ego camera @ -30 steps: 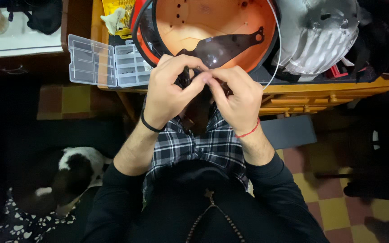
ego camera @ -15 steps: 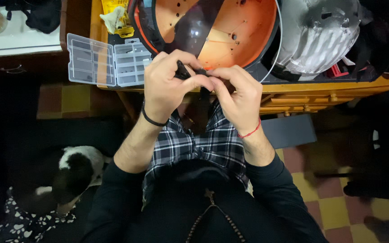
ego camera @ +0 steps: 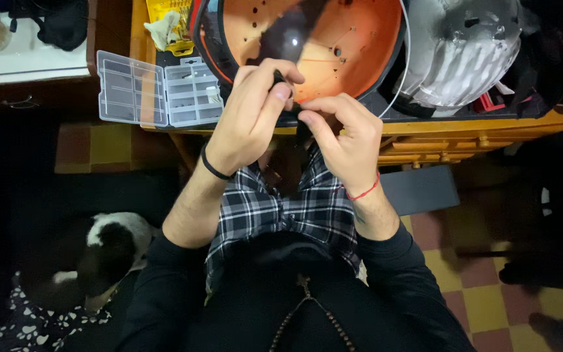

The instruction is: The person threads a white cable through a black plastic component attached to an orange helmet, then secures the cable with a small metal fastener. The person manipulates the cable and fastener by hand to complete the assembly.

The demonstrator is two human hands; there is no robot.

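- The wooden table (ego camera: 464, 127) runs across the top of the view; its front edge passes just behind both hands, and below that edge there is open room down to the checked tile floor (ego camera: 470, 287).
- An orange shell (ego camera: 353, 45), round and open toward the camera, sits at the table's front edge in the middle, with a dark tinted strip (ego camera: 288, 32) lying across its inside.
- A silver-grey shell (ego camera: 457, 52) stands just beside it toward the table's right end.
- A clear compartment box (ego camera: 158, 91), lid open, lies at the front left corner of the table, partly overhanging the edge.
- A black and white dog (ego camera: 99, 251) lies on the floor at lower left, well apart from the hands.
- The left hand (ego camera: 249, 120) is raised in front of the orange shell's lower rim, wrist bent, fingers curled in; thumb and forefinger pinch a small black part (ego camera: 279, 79) (too small to tell what it is). A black band circles the wrist.
- The right hand (ego camera: 346, 143) is just beside it, fingers curled toward the left hand and fingertips nearly meeting it; whether it grips anything cannot be told. A red cord circles the wrist.
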